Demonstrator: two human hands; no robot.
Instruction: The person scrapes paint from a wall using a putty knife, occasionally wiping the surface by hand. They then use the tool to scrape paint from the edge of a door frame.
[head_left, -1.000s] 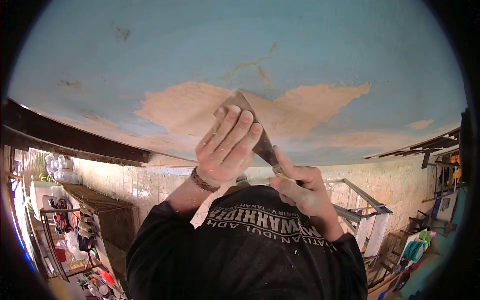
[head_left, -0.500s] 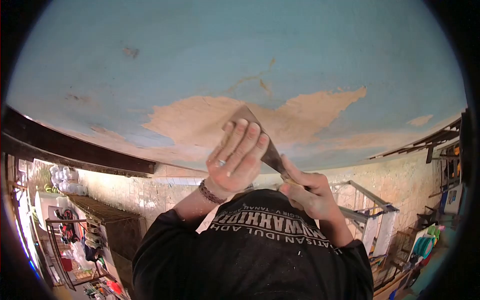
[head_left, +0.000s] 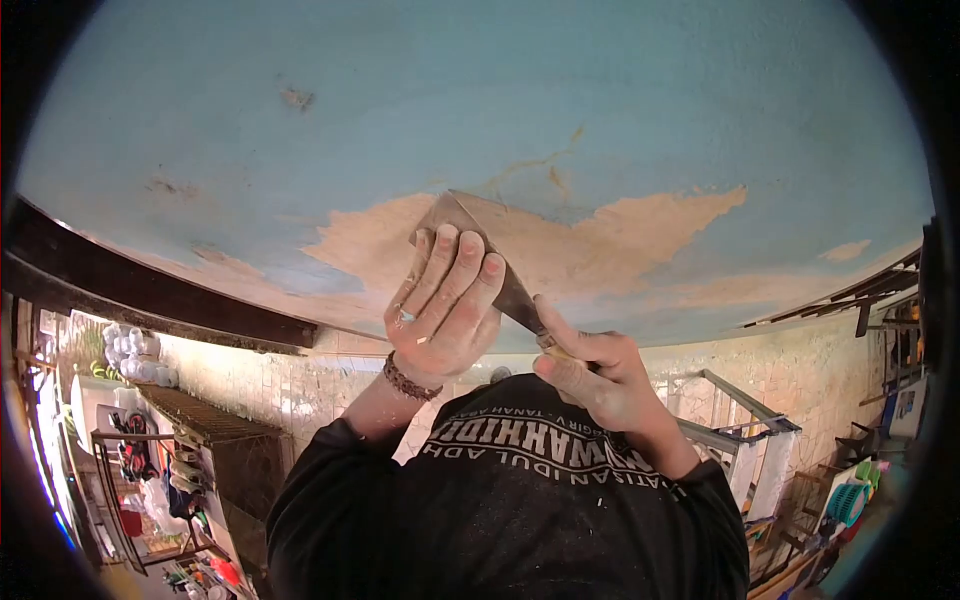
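Note:
My right hand (head_left: 600,380) is closed around the handle of a metal scraper (head_left: 517,303), the thumb lying along its neck. The wide blade slants up to the left, its end against a blue-painted surface (head_left: 420,120). Stretched fingers of my left hand (head_left: 445,310) press flat on the blade near its wide end; the thumb is not clearly visible. Pale dust and small flakes cling to this hand, and a braided bracelet circles its wrist. Around the blade spreads a bare beige patch (head_left: 650,230) with ragged paint edges.
A dark beam (head_left: 160,285) runs along the left side. Below it stand a slatted rack (head_left: 205,415) and cluttered household items. At the right are a metal frame (head_left: 745,410) and a teal basket (head_left: 848,503). Yellowish cracks (head_left: 530,165) mark the paint above the patch.
Both hands and the scraper have shifted left. The blade's end sits a little higher on the painted surface, near the upper left edge of the bare patch.

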